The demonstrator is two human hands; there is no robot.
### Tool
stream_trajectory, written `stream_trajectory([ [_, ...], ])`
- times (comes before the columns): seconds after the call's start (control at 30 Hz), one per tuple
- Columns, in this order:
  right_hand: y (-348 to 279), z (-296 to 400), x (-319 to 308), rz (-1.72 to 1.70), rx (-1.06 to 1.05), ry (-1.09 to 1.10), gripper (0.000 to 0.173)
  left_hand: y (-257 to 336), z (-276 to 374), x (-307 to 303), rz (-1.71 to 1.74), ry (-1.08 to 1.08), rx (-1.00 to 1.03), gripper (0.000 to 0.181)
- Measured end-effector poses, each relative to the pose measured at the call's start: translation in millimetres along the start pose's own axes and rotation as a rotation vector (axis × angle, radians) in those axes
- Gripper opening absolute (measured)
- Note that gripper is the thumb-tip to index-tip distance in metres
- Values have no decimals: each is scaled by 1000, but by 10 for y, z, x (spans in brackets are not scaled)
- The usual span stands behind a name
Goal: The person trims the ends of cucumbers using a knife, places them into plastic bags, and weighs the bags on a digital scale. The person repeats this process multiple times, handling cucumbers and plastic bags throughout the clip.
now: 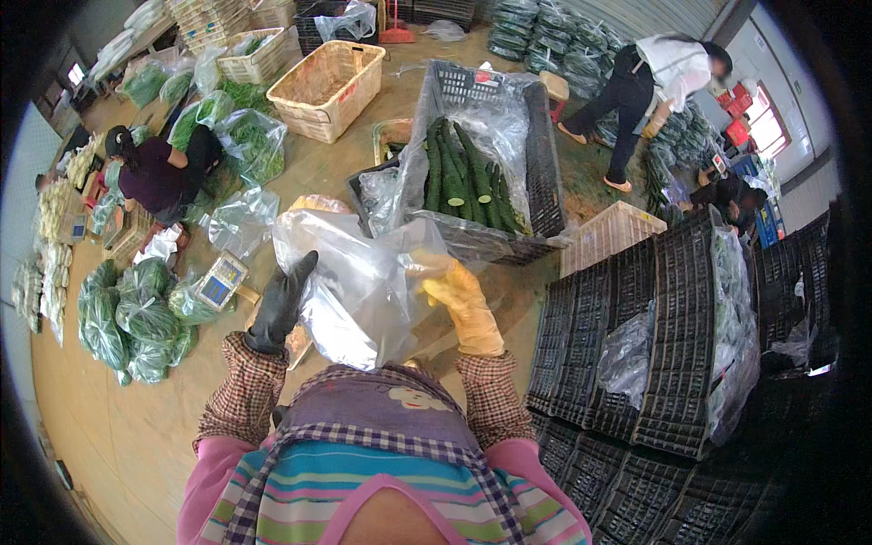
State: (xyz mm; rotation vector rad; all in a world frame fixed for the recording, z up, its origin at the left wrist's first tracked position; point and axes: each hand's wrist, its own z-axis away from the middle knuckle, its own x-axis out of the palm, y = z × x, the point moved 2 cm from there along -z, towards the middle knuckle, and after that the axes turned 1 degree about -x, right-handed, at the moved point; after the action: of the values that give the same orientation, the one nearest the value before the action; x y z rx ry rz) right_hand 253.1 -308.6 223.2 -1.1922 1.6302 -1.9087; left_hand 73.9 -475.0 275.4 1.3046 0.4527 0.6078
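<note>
A clear plastic bag [354, 286] is spread between my two hands, in front of my apron. My left hand [279, 306], in a dark glove, grips the bag's left side with the thumb on top. On the bag's right side, my right hand [463, 300] wears a yellow-orange rubber glove and has its fingers closed on the film. Just beyond the bag stands a black plastic crate [545, 170] lined with clear film. Several long dark green cucumbers [449, 170] lie inside it. The bag partly hides a digital scale below it, whose display [221, 281] shows at the left.
Filled bags of green vegetables [143, 313] sit at left. An off-white crate [325, 90] stands farther back. Stacked black crates [599, 347] rise close on my right, beside a white crate [606, 235]. One person [163, 170] crouches at left; another [633, 95] bends at upper right.
</note>
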Motion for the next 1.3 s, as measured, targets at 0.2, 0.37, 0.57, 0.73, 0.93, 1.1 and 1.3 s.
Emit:
stream_trajectory([
  [0.2, 133, -56, 39, -196, 9, 336, 7, -544, -420, -457, -96, 44, -15, 35],
  [0.37, 102, -96, 281, 27, -99, 195, 10, -384, -261, 130, -268, -251, 2, 45],
  [0.57, -36, -19, 325, -156, -4, 222, 11, -598, -399, 283, 493, -475, -81, 28],
  [0.73, -27, 150, -1201, 1314, 246, 579, 28, -298, -779, -913, 328, 77, 417, 25],
  [0.93, -682, -56, -601, 881, -164, -114, 99, 428, -789, -311, -40, -67, 261, 10],
  [1.1, -907, -664, 511, 1013, -498, -90, 90, 993, -739, 160, -678, -94, 430, 32],
  [1.3, 14, -1361, 323, 461, -37, -103, 36, 288, -856, -1322, -1750, 204, 884, 56],
])
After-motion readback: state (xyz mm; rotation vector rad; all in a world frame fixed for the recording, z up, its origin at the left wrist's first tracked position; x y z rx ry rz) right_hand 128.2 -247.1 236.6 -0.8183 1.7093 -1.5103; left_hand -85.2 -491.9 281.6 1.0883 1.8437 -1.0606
